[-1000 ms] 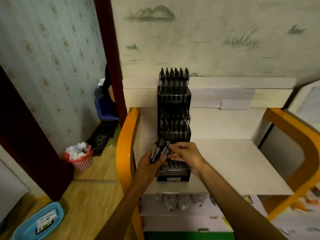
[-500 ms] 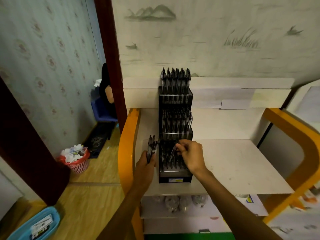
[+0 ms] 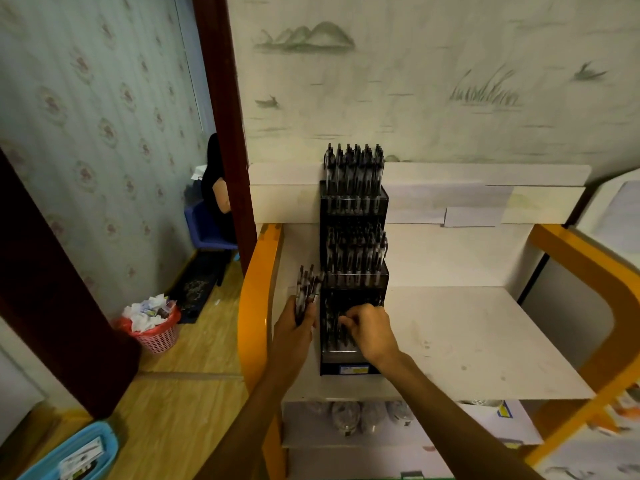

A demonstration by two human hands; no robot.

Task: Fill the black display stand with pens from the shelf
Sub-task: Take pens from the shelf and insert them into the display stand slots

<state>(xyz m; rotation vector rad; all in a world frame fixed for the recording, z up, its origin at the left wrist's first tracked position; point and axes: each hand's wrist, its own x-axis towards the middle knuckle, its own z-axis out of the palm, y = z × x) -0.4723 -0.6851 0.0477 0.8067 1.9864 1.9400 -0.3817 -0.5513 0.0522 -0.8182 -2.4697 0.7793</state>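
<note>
Pens first: your left hand (image 3: 295, 325) grips a bundle of pens (image 3: 307, 289), tips fanned up toward 12 o'clock, just beside the left wall of the black display stand (image 3: 353, 268). Compared with half a second back, that bundle has barely moved, maybe a touch lower against the stand's side. Your right hand (image 3: 372, 329) has dropped, though: before it was up near the top of the lowest tier, now it's down inside that tier with fingers curled and pinching something dark among the pens there. Looks like one pen, but it's too blurry to say for sure.

The stand sits upright on the white shelf (image 3: 467, 341), hard toward the 9 o'clock side. Its top tier and middle tier are packed with pens standing upright; the bottom tier is only partly filled.

Room to move: at 3 o'clock from the stand the shelf surface is bare right out to the orange frame (image 3: 588, 268). At 9 o'clock it's tight, your left hand is squeezed between the stand and the orange side rail (image 3: 258, 306). The shelf's front edge runs right under your wrists at 6 o'clock, with bagged stuff on the lower shelf below. Off at 8 o'clock on the floor there's a pink waste basket (image 3: 157, 332).
</note>
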